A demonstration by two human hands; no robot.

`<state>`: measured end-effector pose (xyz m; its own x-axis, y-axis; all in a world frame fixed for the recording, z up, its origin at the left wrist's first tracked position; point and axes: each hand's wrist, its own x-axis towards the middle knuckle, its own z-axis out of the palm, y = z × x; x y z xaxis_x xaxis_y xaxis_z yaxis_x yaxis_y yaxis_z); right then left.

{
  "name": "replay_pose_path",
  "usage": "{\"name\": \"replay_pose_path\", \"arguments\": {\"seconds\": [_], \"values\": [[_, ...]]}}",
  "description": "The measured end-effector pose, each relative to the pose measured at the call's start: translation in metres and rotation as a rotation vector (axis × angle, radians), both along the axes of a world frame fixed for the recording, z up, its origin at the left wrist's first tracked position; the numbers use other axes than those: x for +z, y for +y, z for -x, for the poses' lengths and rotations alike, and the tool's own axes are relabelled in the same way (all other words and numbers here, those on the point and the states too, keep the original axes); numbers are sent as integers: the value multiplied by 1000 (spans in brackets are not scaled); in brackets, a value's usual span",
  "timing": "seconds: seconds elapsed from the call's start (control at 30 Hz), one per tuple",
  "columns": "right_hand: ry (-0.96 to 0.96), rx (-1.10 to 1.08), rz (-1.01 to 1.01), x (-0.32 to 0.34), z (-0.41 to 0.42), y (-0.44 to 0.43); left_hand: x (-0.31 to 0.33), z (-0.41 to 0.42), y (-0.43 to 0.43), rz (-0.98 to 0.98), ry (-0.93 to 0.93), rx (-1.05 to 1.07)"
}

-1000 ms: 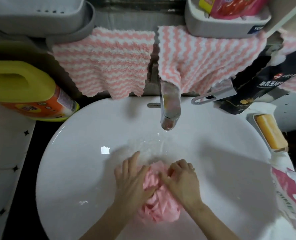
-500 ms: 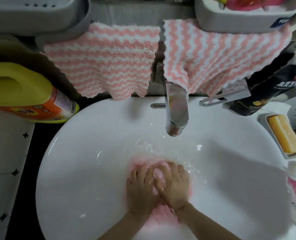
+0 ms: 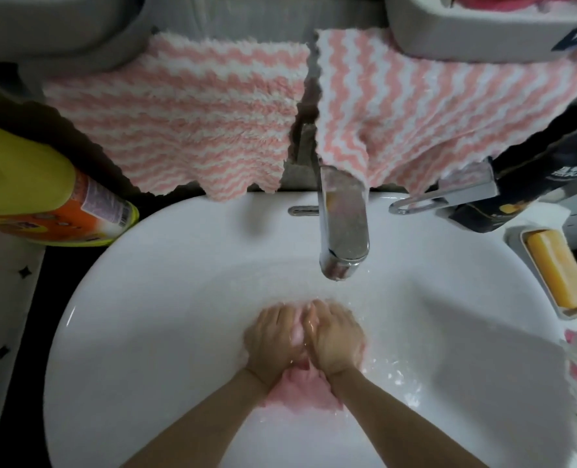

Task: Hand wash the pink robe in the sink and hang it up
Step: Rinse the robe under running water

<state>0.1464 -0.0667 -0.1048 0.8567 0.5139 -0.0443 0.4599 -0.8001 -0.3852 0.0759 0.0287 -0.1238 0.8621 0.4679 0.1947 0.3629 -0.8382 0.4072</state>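
The pink robe (image 3: 302,395) lies bunched and wet in the bottom of the white sink (image 3: 118,298), under shallow water. Most of it is hidden beneath my hands; only a pink patch shows between my wrists and a sliver between my fingers. My left hand (image 3: 273,336) and my right hand (image 3: 339,339) sit side by side on top of the bundle, fingers curled down over the fabric and squeezing it. The chrome faucet (image 3: 342,231) hangs just beyond my fingertips, and I cannot tell whether water runs from it.
A yellow detergent bottle (image 3: 43,197) lies left of the basin. A yellow soap bar (image 3: 557,275) rests in a dish at the right. Two pink-and-white striped cloths (image 3: 179,130) hang behind the faucet, under grey shelves (image 3: 483,32). The faucet lever (image 3: 445,197) points left.
My hands have come together and pushed the robe down into the water, from a loose hold on a raised bundle to a tight squeeze. The view has moved closer.
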Motion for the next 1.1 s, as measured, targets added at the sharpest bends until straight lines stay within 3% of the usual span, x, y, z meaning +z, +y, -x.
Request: {"name": "replay_pose_path", "arguments": {"seconds": [0.1,0.17,0.27,0.37,0.43,0.53,0.67,0.77,0.9,1.1], "values": [[195,-59,30,11,-7,9,21,-11,7,116,320,-57],[413,-159,-26,24,-13,8,36,-13,15,326,434,4],[632,-199,-244,55,-18,-10,67,4,24,742,351,15],[604,-162,-273,77,-11,-33,88,22,25,830,235,229],[372,-109,-164,78,-2,-38,88,27,19,593,307,266],[121,61,-11,58,18,-40,72,41,-2,161,345,76],[165,163,25,24,42,-47,46,59,-37,119,269,23],[31,187,32,6,45,-53,31,59,-48,57,241,48],[-57,134,7,-4,35,-41,23,43,-46,-25,179,77],[-154,57,-15,-14,17,-23,0,26,-33,-119,236,114]]}}
